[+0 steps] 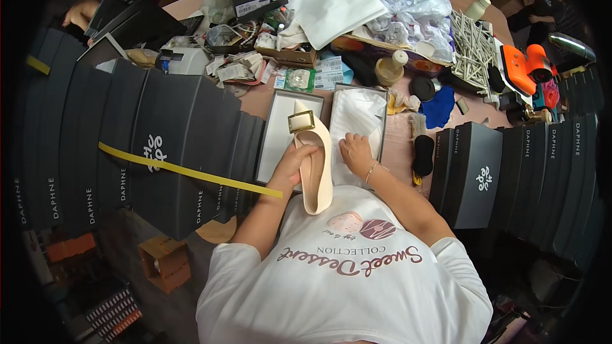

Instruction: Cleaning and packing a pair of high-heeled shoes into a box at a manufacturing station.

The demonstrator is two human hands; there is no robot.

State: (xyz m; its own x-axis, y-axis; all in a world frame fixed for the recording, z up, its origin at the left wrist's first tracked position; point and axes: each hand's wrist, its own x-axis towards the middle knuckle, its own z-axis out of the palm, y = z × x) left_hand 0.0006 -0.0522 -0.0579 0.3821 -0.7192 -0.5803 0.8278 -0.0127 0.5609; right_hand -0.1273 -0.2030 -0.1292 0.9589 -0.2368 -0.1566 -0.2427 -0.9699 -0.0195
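My left hand (294,162) grips a cream pointed shoe (313,165) with a gold square buckle, held toe away from me over the table. My right hand (356,151) rests flat on white tissue paper inside an open shoe box (357,118) just right of the shoe. The box's grey lid (278,129) lies open side up to the left of the shoe, under my left hand.
Rows of black shoe boxes (159,146) stand on the left, with a yellow strap across them, and more black boxes (475,175) on the right. Beyond lie white bags, cards, a blue cloth (438,107), an orange tool (523,67) and another person's hand (80,14).
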